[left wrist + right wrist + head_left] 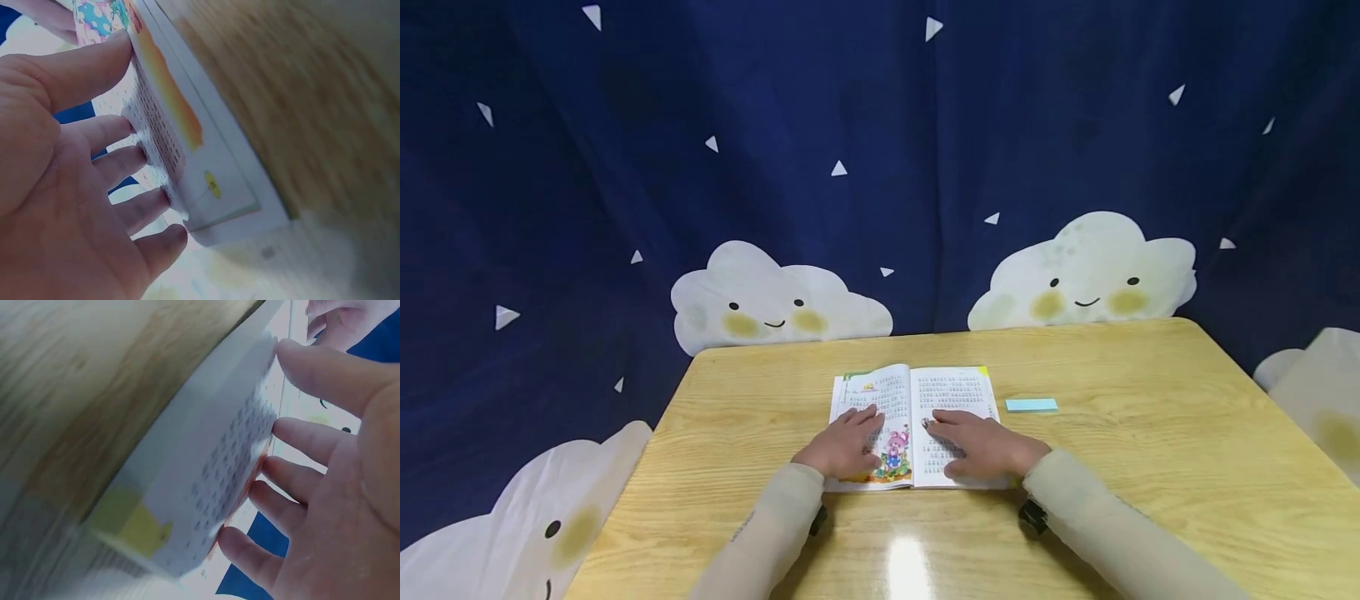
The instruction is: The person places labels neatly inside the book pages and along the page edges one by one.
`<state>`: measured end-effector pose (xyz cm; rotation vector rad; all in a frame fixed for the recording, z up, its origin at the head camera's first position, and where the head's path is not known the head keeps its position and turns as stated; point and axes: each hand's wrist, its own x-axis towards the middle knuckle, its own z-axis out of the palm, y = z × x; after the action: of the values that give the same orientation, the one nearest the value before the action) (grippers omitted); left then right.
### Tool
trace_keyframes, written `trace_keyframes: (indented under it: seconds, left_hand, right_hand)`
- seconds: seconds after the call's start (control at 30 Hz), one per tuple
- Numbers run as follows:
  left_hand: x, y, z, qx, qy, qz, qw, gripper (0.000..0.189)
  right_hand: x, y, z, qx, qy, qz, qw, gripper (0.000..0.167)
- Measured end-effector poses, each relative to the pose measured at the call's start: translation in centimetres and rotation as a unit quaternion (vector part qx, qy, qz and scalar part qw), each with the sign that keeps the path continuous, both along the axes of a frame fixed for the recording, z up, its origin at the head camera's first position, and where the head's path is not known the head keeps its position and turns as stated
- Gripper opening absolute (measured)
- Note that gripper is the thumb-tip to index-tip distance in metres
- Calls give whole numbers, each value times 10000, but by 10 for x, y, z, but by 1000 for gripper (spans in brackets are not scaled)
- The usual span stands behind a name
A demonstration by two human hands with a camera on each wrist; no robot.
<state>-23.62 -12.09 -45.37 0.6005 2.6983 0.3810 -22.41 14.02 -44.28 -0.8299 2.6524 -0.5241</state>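
An illustrated book (pixel 951 387) lies spread on the wooden table, printed text on both pages and a pink cartoon animal low on the left page. My left hand (pixel 844 446) rests on the left page, fingers spread and fairly straight. On the right page lies my right hand (pixel 981 444), its fingers pointing inward toward the spine. In the left wrist view the fingertips of the left hand (pixel 94 169) touch the page (pixel 219 206). The right wrist view shows the right hand (pixel 331 469) with its fingertips against the page (pixel 181 500), near a yellow corner mark.
A light blue rectangular block (pixel 1032 405) sits on the table (pixel 760 400) just right of the book. Behind the table's far edge hangs a dark blue curtain (pixel 880 100) with white triangles and smiling clouds. A bright glare spot shows on the tabletop in front of the book.
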Motion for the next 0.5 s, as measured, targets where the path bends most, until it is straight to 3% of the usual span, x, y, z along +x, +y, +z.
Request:
trace_keyframes:
  seconds: [0.2,0.33,0.5]
  left_hand:
    - [1,-3,0,46,-97,-24,9999,69]
    - [0,-2,0,-18,-28,-8,10000,69]
    - [0,-2,1,-3,-10,-20,10000,69]
  right_hand:
    - [-2,7,0,-237,404,94,9989,46]
    - [-6,16,4,-530,654,-139,9964,31]
    - [-12,40,10,-607,1018,-536,9915,29]
